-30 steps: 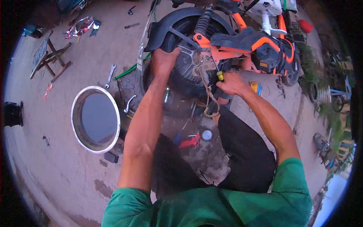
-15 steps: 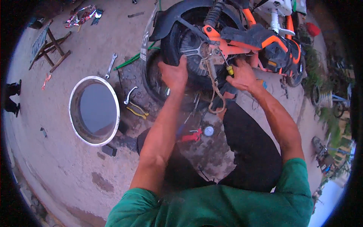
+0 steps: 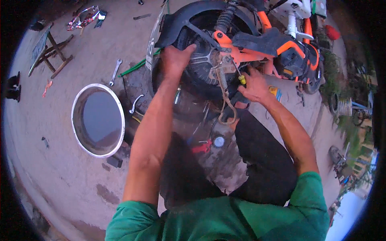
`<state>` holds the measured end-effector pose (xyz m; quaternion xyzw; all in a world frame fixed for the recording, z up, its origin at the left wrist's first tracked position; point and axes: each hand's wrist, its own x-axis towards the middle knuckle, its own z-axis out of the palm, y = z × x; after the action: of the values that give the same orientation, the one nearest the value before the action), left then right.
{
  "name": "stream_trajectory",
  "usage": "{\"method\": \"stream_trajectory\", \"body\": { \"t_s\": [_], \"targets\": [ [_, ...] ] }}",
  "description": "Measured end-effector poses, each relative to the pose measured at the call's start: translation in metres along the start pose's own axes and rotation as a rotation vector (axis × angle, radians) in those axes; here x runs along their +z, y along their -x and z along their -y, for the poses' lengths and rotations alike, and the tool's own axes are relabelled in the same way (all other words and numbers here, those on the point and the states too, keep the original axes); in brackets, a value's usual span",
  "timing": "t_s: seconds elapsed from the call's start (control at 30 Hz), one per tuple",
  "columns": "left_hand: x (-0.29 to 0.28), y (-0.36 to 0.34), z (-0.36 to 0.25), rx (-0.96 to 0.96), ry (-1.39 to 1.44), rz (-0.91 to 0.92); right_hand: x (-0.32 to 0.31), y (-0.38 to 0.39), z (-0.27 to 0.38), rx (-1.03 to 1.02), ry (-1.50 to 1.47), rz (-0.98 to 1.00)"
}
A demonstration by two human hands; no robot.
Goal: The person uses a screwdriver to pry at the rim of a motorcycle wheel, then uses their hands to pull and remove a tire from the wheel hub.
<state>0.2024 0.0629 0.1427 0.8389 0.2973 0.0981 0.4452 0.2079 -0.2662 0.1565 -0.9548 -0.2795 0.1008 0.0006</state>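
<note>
My left hand (image 3: pixel 175 61) is closed on the black tyre (image 3: pixel 183 38) of an orange and black motorbike's wheel, its thumb lying over the side facing me. The other fingers are hidden behind the rubber. At the wheel's right, my right hand (image 3: pixel 256 85) is closed about the yellow handle of a screwdriver (image 3: pixel 242 79); part of the grip is hidden by the hand. The thin shaft runs up to a metal bracket by the hub (image 3: pixel 205 59). Beside it hangs a coil spring (image 3: pixel 221 77) with a bent rod. A black mudguard (image 3: pixel 177 25) arches over the tyre.
Left of my legs stands a round basin (image 3: pixel 74 124) of dark liquid. A spanner (image 3: pixel 116 72), a bare-metal lever (image 3: pixel 136 103), a red-handled tool (image 3: pixel 202 148) and a round gauge (image 3: pixel 218 141) lie on the ground. A wooden stand (image 3: pixel 52 54) is farther left.
My left hand has moved up and left along the tyre, its forearm swinging left over the yellow-handled pliers. My right hand stays by the screwdriver. The whole view has shifted slightly.
</note>
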Motion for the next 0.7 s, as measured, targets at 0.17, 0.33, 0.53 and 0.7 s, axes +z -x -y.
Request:
{"method": "stream_trajectory", "body": {
  "t_s": [0.17,0.33,0.53,0.7],
  "targets": [
    [-0.009,-0.011,0.005,-0.038,0.061,0.172,-0.003,-0.001,0.0,-0.012,0.001,-0.027],
    [-0.001,-0.01,0.024,0.045,0.193,0.179,-0.021,0.025,-0.015,-0.041,-0.28,-0.126],
    [0.011,-0.026,0.062,0.174,0.345,0.162,-0.157,0.067,0.017,0.281,-0.502,0.335],
    [0.006,-0.016,0.039,0.108,0.339,0.229,-0.248,0.002,0.048,-0.084,-0.439,0.138]
  ]
}}
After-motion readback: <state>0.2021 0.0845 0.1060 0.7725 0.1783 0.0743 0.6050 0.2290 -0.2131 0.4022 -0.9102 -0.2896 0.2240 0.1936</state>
